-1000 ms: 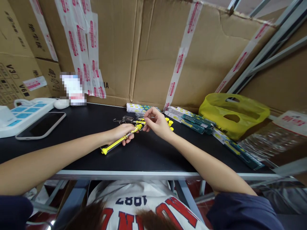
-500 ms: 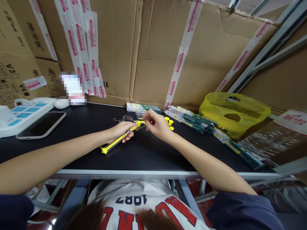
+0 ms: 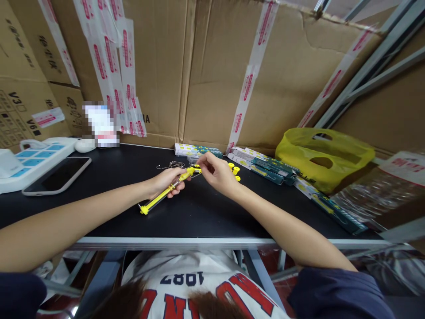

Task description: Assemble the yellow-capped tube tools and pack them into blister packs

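Observation:
My left hand (image 3: 167,181) is closed around a long clear tube with yellow ends (image 3: 156,200), holding it slanted just above the black table (image 3: 126,177). My right hand (image 3: 215,170) pinches at the tube's upper yellow end with thumb and fingertips; what it pinches is too small to make out. Small yellow caps (image 3: 235,170) lie just behind the right hand. Thin metal wire hooks (image 3: 171,165) lie on the table behind the left hand.
Green and yellow packaged items (image 3: 265,166) lie along the back right, beside a yellow plastic bag (image 3: 323,157). A phone (image 3: 56,175) and a white power strip (image 3: 36,157) sit at the left. Taped cardboard boxes (image 3: 212,71) wall the back. Clear bags (image 3: 381,190) lie at far right.
My right hand has lowered slightly and drawn in to the tube's upper end. The left hand and tube have barely moved.

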A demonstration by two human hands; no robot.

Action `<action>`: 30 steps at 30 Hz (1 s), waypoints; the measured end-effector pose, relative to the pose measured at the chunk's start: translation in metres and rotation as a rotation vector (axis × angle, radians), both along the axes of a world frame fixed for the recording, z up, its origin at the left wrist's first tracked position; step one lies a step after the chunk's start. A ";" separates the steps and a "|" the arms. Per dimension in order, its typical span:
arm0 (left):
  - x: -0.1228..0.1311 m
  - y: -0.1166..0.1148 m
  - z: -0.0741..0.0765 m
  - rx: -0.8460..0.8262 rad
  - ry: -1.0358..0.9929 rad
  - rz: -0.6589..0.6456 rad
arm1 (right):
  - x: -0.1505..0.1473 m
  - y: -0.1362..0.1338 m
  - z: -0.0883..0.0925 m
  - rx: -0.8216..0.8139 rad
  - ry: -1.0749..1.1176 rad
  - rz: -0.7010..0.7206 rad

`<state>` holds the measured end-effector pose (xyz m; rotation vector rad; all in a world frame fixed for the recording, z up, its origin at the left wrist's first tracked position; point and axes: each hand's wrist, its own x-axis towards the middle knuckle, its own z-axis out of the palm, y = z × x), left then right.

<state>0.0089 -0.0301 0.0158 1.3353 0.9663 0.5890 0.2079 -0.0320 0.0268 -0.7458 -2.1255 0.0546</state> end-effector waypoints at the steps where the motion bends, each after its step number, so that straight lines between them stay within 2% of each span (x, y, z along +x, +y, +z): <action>1: 0.000 0.000 0.000 0.001 0.003 0.003 | 0.000 0.000 0.000 -0.001 -0.002 -0.014; 11: 0.001 -0.003 -0.001 0.061 0.042 0.019 | 0.001 -0.003 0.003 0.027 -0.119 -0.080; 15: 0.001 -0.005 -0.001 0.154 0.058 0.029 | -0.003 -0.005 0.000 -0.025 -0.062 -0.032; 18: 0.002 -0.007 0.000 0.180 0.005 0.039 | -0.013 -0.010 -0.006 -0.192 0.180 0.100; 22: 0.005 -0.010 0.002 0.187 -0.094 0.012 | -0.028 -0.013 -0.018 -0.538 0.539 0.215; 25: 0.007 -0.012 0.001 0.193 -0.149 0.012 | -0.034 -0.011 -0.026 -0.682 0.585 0.234; 30: 0.009 -0.014 0.001 0.147 -0.186 0.023 | -0.035 -0.004 -0.031 -0.755 0.615 0.293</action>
